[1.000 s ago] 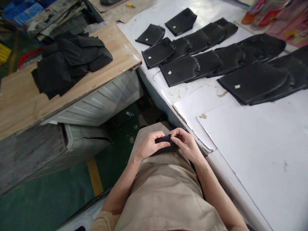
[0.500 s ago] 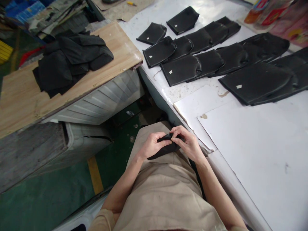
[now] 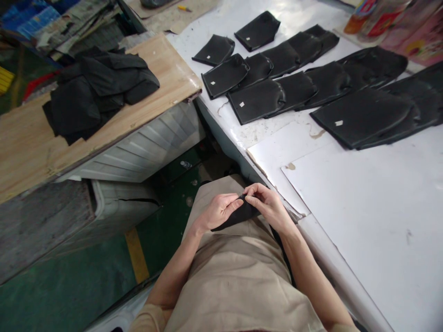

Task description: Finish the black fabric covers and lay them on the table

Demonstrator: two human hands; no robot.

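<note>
A black leather-like piece (image 3: 238,216) lies across my lap, its upper edge pinched between both hands. My left hand (image 3: 221,210) is closed on that edge, thumb on top. Close beside it, my right hand (image 3: 265,203) grips the same edge with thumb and fingertips. The fingers cover most of the pinched part, so its detail is hidden. Beneath the piece is the beige apron (image 3: 238,267) over my legs.
Rows of overlapping flat black pieces (image 3: 256,99), some with small white stickers, lie on the white-covered table (image 3: 374,198). A heap of black pieces (image 3: 104,87) rests on a wooden board (image 3: 173,69) at left. Bottles (image 3: 380,20) stand at the far right.
My left fingers have closed further over the pinched edge, so less of the black piece shows between the hands. The view has shifted slightly.
</note>
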